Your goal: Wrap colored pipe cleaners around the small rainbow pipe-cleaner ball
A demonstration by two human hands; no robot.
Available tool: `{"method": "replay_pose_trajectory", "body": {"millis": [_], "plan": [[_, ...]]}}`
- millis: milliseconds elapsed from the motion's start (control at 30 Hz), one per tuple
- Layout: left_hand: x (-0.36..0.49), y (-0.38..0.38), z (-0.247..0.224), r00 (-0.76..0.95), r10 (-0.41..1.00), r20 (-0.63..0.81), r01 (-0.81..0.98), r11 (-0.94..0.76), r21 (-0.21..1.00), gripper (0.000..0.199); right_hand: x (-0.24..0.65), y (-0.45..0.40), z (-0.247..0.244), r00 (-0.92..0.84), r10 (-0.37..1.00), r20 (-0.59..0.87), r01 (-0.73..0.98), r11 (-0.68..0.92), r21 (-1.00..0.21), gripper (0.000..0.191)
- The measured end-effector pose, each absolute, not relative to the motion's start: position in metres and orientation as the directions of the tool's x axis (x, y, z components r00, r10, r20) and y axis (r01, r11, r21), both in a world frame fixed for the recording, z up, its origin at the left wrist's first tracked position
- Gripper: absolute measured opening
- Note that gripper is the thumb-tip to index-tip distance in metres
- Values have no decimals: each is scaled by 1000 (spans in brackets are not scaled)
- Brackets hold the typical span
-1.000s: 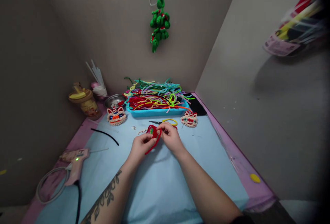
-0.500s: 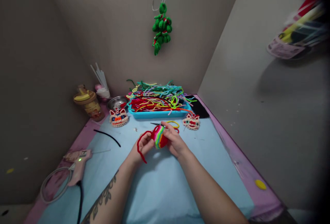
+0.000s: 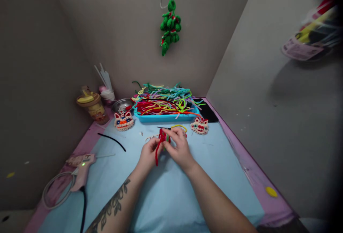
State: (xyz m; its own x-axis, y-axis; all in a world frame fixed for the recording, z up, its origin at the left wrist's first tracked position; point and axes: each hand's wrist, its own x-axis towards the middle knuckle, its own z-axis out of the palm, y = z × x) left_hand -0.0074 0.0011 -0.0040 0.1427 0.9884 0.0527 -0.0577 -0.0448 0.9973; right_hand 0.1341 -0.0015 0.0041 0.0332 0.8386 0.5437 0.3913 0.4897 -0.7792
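Observation:
Between my two hands is a small red craft piece [image 3: 161, 135] with rainbow stripes, made of fuzzy pipe cleaner or yarn. A loose red strand [image 3: 157, 156] hangs from it over my left fingers. My left hand [image 3: 150, 152] is closed on its left edge. My right hand [image 3: 179, 147] grips it from the right, its fingers across the top, so much of the piece is covered. Just behind the hands lie scissors [image 3: 181, 127] with yellow and red handles, partly hidden by my right hand.
A blue tray [image 3: 163, 118] heaped with coloured pipe cleaners stands at the back. Two lion-face pieces [image 3: 123, 121] [image 3: 199, 125] flank it. On the left are a glue gun [image 3: 81, 172], its cable, a black strip [image 3: 112, 141], a metal bowl [image 3: 120, 105] and a cup [image 3: 96, 109]. A green ornament [image 3: 170, 27] hangs above.
The striped piece has been turned, so fewer stripes show now. My right fingers have come over its top and front, and the loose red strand has swung rightward.

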Motion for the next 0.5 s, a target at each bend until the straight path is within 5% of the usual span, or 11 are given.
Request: {"method": "replay_pose_trajectory", "body": {"millis": [167, 300, 500], "plan": [[3, -3, -4, 91, 994, -64, -314, 90, 945, 26, 129, -6, 1, -127, 710, 693, 420, 671, -611, 29], [2, -3, 3, 209, 961, -182, -667, 276, 692, 31, 129, -6, 0, -202, 599, 775, 376, 778, -503, 31], [-9, 7, 1, 125, 951, -283, -733, 281, 619, 10, 129, -7, 3, -353, 527, 773, 359, 839, -408, 28]]}}
